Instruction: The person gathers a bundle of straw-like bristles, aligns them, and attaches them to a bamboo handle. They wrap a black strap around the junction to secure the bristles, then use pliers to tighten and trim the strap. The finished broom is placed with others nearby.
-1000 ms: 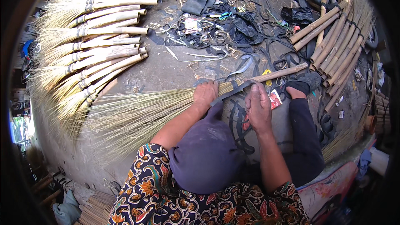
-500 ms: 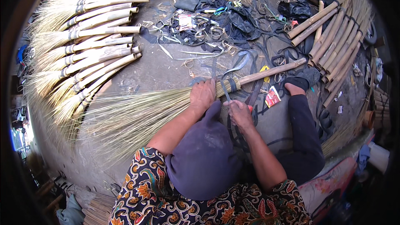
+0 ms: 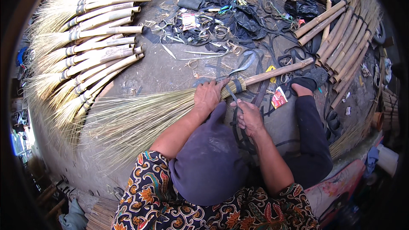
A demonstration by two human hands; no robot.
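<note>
A straw broom lies across the floor before me, its brush fanned to the left and its wooden handle pointing right. My left hand grips the upper straw, forefinger stretched toward a grey-black rubber strip that crosses the binding area. A dark band circles the straw close to the handle. Just below the broom, my right hand pinches the near end of the strip between thumb and forefinger. The strip runs taut over the straw. My left palm hides part of the straw.
Finished brooms lie stacked at left, and bundled brooms with handles lie at right. Rubber scraps and a black plastic bag litter the far floor. A red packet and my foot are near the handle.
My right hand has turned slightly and its lower fingers show more. My left forefinger now reaches further over the strip, whose far part has shifted. The broom stays in place.
</note>
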